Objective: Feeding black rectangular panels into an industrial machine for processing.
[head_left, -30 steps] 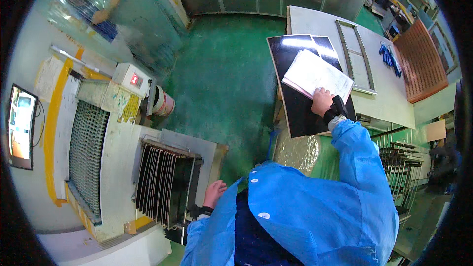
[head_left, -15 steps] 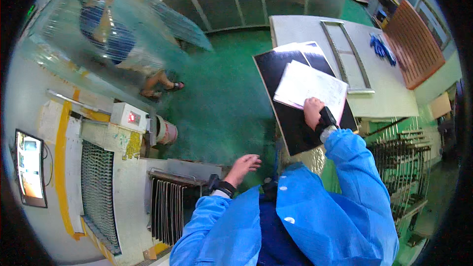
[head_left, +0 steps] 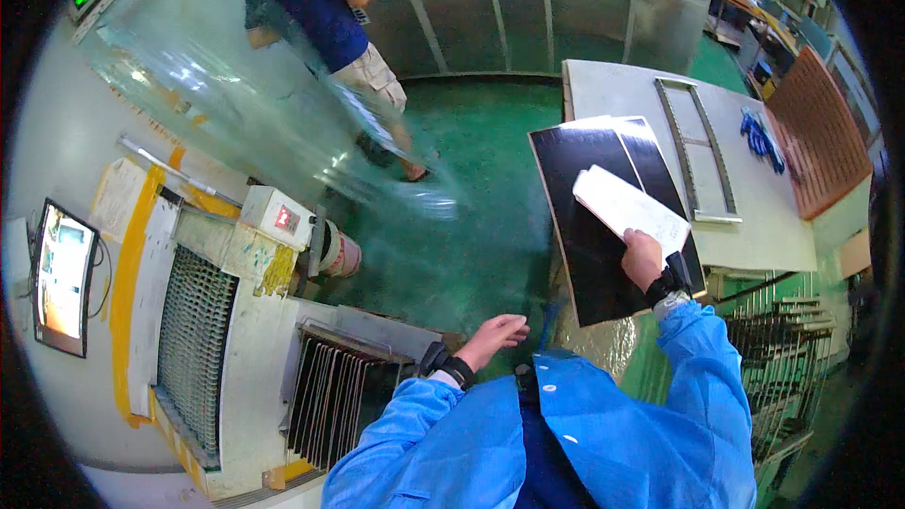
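White papers (head_left: 630, 207): lying over 2 overlapping black panels (head_left: 589, 259), just beyond the right hand (head_left: 643, 261), which is gripping their near end. Panels' left edge: bordering open green floor (head_left: 471, 269), which is spreading ahead of the left hand (head_left: 492, 339). White table (head_left: 603, 85): standing beyond the right hand, carrying a metal frame (head_left: 716, 217) near the panels' right edge. Right arm: extending forward, hand back facing up. Left hand: hanging unburdened, fingers pointing rightward. Rack (head_left: 344, 401): standing left of that hand, holding upright plates.
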Motion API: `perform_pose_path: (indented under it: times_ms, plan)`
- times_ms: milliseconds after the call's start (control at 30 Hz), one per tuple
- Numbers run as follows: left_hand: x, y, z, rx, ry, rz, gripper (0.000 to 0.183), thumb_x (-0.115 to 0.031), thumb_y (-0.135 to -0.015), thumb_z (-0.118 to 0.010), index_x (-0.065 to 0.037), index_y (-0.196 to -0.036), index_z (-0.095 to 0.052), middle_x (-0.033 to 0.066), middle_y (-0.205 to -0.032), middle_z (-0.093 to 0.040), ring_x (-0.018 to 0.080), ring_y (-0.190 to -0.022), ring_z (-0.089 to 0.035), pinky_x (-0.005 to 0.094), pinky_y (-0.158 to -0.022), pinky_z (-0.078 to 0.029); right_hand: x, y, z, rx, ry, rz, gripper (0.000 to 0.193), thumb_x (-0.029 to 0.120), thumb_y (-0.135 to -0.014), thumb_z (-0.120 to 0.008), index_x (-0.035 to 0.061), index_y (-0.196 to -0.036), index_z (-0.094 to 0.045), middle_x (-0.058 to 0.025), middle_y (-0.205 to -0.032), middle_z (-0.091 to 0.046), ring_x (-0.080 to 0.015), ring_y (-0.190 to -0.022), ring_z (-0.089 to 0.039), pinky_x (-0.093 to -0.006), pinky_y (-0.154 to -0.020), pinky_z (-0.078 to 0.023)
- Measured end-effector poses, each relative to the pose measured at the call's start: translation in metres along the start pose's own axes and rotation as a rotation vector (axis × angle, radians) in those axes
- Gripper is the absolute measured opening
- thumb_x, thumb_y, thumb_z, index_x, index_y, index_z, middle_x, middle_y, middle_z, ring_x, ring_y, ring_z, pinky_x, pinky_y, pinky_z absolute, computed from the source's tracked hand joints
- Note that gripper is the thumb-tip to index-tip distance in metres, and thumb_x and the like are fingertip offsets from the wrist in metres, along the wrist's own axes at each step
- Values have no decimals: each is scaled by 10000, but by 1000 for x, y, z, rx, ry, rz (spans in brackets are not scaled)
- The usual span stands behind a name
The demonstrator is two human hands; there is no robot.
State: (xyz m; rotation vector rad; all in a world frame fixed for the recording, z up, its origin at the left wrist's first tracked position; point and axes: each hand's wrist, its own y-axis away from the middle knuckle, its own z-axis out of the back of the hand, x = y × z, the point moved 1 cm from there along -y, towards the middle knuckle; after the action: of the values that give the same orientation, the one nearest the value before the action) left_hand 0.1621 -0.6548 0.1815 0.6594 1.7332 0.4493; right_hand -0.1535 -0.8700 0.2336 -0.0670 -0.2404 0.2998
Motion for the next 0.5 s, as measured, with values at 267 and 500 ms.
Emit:
perform_pose_path:
  times_ms: [267, 500]
  plan:
    - [-26, -57, -49, 170, 17, -6, 524, -462, -958, -619, -63, -1291, -550, 106, -1267, -610, 234, -1149, -586, 375, -949, -476, -47, 88, 109, -382, -262, -287, 182, 13, -811, -556, 16, -955, -667, -213, -866, -671, -399, -827, -653, -422, -705, -517]
    - [-30, -104, -105, 279, 373, 167, 536, -459, -946, -635, -74, -1311, -557, 99, -1339, -588, 269, -1211, -559, 443, -1049, -422, -140, 241, 165, -811, -1061, -732, 243, -22, -794, -626, -21, -1035, -652, -15, -913, -664, -110, -783, -595, -255, -694, -469]
